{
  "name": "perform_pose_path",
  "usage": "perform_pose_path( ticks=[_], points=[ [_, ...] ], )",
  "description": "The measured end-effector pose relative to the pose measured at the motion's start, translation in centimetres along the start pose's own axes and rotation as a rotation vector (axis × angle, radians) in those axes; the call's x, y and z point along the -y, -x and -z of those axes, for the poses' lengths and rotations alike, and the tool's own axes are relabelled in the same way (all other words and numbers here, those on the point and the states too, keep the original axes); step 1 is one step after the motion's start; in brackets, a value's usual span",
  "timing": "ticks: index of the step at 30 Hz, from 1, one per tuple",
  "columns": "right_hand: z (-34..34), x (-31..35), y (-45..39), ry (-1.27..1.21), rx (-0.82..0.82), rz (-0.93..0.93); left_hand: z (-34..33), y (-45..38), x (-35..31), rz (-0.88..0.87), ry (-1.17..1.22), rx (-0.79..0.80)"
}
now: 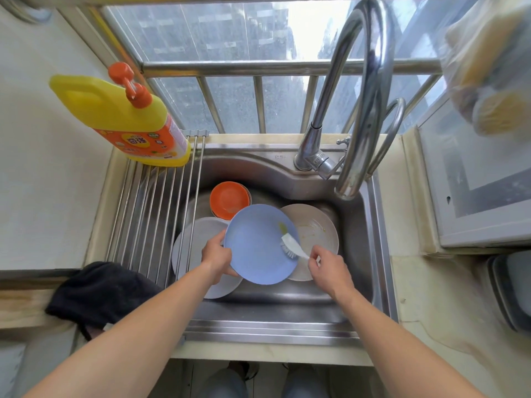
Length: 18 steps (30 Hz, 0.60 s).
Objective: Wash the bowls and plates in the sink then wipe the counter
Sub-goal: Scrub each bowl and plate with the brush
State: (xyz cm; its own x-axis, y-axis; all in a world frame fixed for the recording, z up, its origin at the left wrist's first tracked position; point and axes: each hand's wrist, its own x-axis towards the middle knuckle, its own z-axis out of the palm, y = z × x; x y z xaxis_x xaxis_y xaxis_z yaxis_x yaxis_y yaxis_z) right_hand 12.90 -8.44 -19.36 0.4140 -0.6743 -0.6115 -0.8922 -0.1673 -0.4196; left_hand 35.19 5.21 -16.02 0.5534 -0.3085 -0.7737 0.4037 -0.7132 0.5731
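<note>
The left hand (216, 255) grips the blue plate (260, 244) by its left rim, fingers curled under the edge and thumb on top, holding it tilted up over the steel sink (370, 225) with its face turned toward the person. The right hand (329, 268) pinches the handle of a white dish brush (291, 246), whose long axis runs from that hand up and to the left, so the bristle head lies on the plate's right side, close to the rim. The brush hand is just beside the plate on the right; the unscrubbed face stretches away to the left, toward the holding hand, so I'd guess the next stroke sweeps that way. Beneath sit a soiled beige plate (319, 228), a grey plate (198, 239) and orange bowls (228, 199). The tap (349, 191) shows no water running.
</note>
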Motion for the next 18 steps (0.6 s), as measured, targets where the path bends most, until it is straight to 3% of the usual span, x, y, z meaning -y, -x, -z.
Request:
perform_pose_path(
  ticks=[3,5,10,14,16,18],
  points=[
    [-0.8,2.2,0.1,-0.118,-0.113,-0.04,-1.1,0.5,0.5,0.015,-0.081,0.081],
    [-1.4,3.5,0.0,-0.198,-0.084,0.011,-2.1,0.7,1.0,0.028,-0.076,0.131],
    [-1.9,4.3,0.7,-0.299,0.232,0.157,-2.5,0.1,1.4,0.03,0.018,0.075],
    [-0.2,2.1,0.7,-0.205,0.418,0.148,-1.2,-1.0,1.4,-0.04,-0.115,-0.005],
    [0.2,0.9,0.4,-0.119,0.351,0.146,-0.8,-1.4,1.4,-0.078,-0.131,-0.008],
    [0.4,0.2,0.1,-0.074,0.178,0.107,-0.5,-1.4,1.3,-0.123,-0.193,-0.017]
  ],
)
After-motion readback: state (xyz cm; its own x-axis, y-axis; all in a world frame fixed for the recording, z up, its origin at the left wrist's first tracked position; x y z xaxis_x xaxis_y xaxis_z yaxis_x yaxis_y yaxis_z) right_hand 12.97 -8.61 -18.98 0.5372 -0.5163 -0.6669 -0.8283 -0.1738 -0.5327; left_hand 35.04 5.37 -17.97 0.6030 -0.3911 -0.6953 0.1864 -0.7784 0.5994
